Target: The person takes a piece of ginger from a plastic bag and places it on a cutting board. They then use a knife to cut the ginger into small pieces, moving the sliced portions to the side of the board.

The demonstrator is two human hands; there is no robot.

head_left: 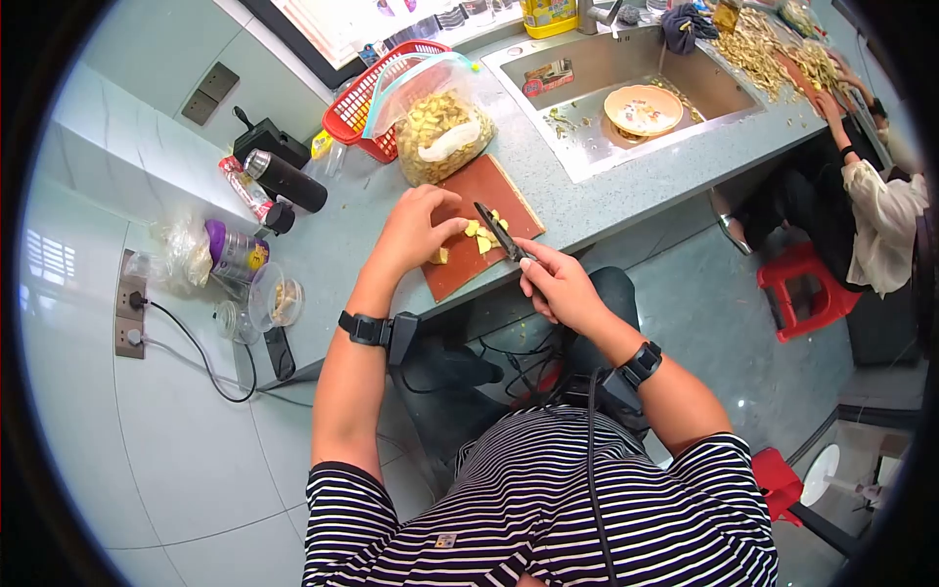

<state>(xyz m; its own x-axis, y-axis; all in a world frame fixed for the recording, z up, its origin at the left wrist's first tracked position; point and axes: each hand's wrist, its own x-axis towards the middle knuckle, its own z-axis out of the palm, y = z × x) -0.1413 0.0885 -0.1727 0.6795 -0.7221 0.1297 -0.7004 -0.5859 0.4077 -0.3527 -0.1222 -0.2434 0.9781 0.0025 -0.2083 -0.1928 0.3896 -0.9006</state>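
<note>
My right hand (pixel 562 286) grips a dark-bladed knife (pixel 501 231) by its handle, the blade angled over the reddish-brown cutting board (pixel 456 282). Beside the blade lie pale yellow chopped pieces (pixel 482 238), which look like ginger. Over the board's left part, my left hand (pixel 423 225) has its thumb and forefinger apart, with nothing visible between them. A larger yellow-brown chunk (pixel 439 256) rests on the board just under that hand. Behind the board stands a clear zip bag (pixel 445 132) filled with similar cut pieces.
A red basket (pixel 344 115) sits behind the bag. To the left are a black thermos (pixel 286 180), a purple-labelled container (pixel 235 251) and a phone (pixel 280 353). The sink (pixel 587 147) holds a patterned bowl (pixel 643 110). At right, another person's hands (pixel 831 103) are near a spread of pale pieces (pixel 758 54).
</note>
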